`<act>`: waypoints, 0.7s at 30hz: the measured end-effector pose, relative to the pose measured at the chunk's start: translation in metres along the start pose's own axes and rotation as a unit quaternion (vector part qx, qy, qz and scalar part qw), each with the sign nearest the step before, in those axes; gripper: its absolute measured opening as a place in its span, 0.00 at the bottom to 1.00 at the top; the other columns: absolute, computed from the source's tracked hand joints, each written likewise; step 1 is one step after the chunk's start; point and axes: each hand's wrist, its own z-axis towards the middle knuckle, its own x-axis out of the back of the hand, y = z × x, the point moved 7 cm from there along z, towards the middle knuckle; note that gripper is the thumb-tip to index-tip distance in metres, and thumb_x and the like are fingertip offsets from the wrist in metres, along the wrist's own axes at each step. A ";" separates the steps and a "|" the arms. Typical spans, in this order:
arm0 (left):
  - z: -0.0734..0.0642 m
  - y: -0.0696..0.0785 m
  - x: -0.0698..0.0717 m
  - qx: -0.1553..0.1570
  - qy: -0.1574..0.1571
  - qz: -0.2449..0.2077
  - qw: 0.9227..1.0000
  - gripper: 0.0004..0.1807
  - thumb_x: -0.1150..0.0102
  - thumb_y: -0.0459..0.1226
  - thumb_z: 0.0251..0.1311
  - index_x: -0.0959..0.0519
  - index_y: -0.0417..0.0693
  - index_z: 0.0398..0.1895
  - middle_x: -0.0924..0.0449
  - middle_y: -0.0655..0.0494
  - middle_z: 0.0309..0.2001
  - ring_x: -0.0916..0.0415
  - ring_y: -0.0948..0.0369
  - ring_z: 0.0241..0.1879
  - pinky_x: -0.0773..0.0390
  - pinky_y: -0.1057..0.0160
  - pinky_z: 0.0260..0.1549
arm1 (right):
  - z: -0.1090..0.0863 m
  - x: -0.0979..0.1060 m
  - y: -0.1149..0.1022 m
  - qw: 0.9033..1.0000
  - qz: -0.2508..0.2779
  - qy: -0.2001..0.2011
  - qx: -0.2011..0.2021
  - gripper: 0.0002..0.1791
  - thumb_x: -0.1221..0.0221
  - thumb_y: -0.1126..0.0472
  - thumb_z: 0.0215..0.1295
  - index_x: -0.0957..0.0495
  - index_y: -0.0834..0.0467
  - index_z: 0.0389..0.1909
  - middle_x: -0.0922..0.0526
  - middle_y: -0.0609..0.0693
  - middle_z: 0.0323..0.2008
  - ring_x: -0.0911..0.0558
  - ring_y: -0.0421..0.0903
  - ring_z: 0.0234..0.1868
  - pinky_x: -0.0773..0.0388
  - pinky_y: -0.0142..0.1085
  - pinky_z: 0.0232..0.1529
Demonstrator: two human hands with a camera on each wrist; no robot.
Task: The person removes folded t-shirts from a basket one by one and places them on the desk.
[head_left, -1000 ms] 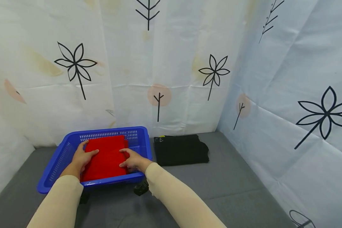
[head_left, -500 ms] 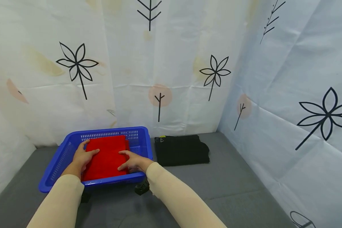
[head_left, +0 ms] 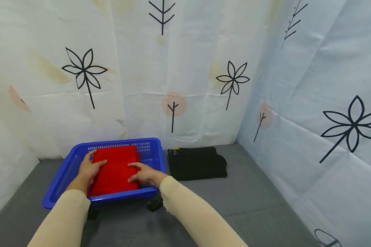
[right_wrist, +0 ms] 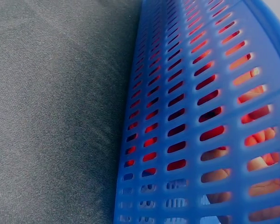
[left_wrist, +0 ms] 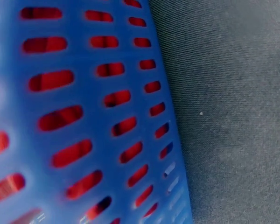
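In the head view, a folded red cloth [head_left: 115, 171] lies in a blue plastic basket [head_left: 125, 196] with slotted walls. The left hand [head_left: 88, 169] grips its left side, thumb on top and fingers around the edge. From the opposite side the right hand [head_left: 144, 174] holds the cloth, with thumb and forefinger spread over its top. More red fabric [head_left: 138, 158] shows beneath the right edge. Both wrist views look at the basket's outer wall; red cloth shows through its slots, and parts of the right hand's fingers [right_wrist: 266, 187] appear behind them in the right wrist view.
A folded black cloth [head_left: 198, 164] with a yellow mark at its corner lies right of the basket. All of this stands on a grey fabric surface [head_left: 235, 202]. White printed sheets [head_left: 201, 41] hang behind and to the right. A black device [head_left: 155, 203] sits under the right wrist.
The far edge of the red cloth has risen slightly against the basket's rim. Both hands keep their places at its sides; the head view has shifted a little.
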 end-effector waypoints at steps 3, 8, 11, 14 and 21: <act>0.001 0.001 0.003 -0.007 0.003 -0.004 1.000 0.46 0.47 0.44 0.70 0.66 0.53 0.80 0.64 0.31 0.77 0.47 0.33 0.69 0.35 0.34 0.61 | -0.001 0.000 -0.002 1.000 0.014 -0.014 0.015 0.32 0.34 0.71 0.57 0.24 0.44 0.61 0.23 0.53 0.49 0.20 0.54 0.46 0.23 0.56 0.55; 0.000 0.005 0.006 -0.018 -0.001 -0.009 1.000 0.45 0.48 0.43 0.71 0.66 0.53 0.80 0.65 0.31 0.77 0.51 0.34 0.72 0.38 0.33 0.62 | -0.003 -0.001 -0.007 0.998 0.031 -0.038 0.034 0.31 0.36 0.71 0.59 0.26 0.47 0.63 0.19 0.54 0.47 0.18 0.54 0.46 0.22 0.56 0.55; -0.002 0.008 0.008 -0.020 0.001 -0.010 1.000 0.44 0.49 0.42 0.71 0.65 0.52 0.80 0.67 0.32 0.77 0.55 0.34 0.73 0.40 0.32 0.63 | -0.004 -0.002 -0.009 0.998 0.035 -0.047 0.036 0.31 0.36 0.70 0.60 0.26 0.47 0.64 0.19 0.54 0.47 0.19 0.53 0.46 0.22 0.55 0.56; -0.005 0.013 0.009 -0.024 0.002 -0.014 1.000 0.44 0.49 0.41 0.71 0.65 0.52 0.80 0.68 0.33 0.77 0.56 0.34 0.74 0.41 0.32 0.64 | -0.006 -0.001 -0.012 0.997 0.043 -0.053 0.041 0.31 0.36 0.69 0.61 0.27 0.47 0.64 0.19 0.53 0.48 0.19 0.52 0.46 0.22 0.55 0.55; -0.009 0.027 0.010 -0.030 -0.004 -0.027 0.999 0.44 0.50 0.43 0.72 0.66 0.54 0.80 0.68 0.34 0.77 0.55 0.33 0.73 0.42 0.31 0.63 | -0.011 -0.002 -0.020 0.992 0.092 -0.071 0.049 0.32 0.39 0.70 0.63 0.32 0.47 0.67 0.23 0.52 0.56 0.21 0.54 0.51 0.24 0.62 0.54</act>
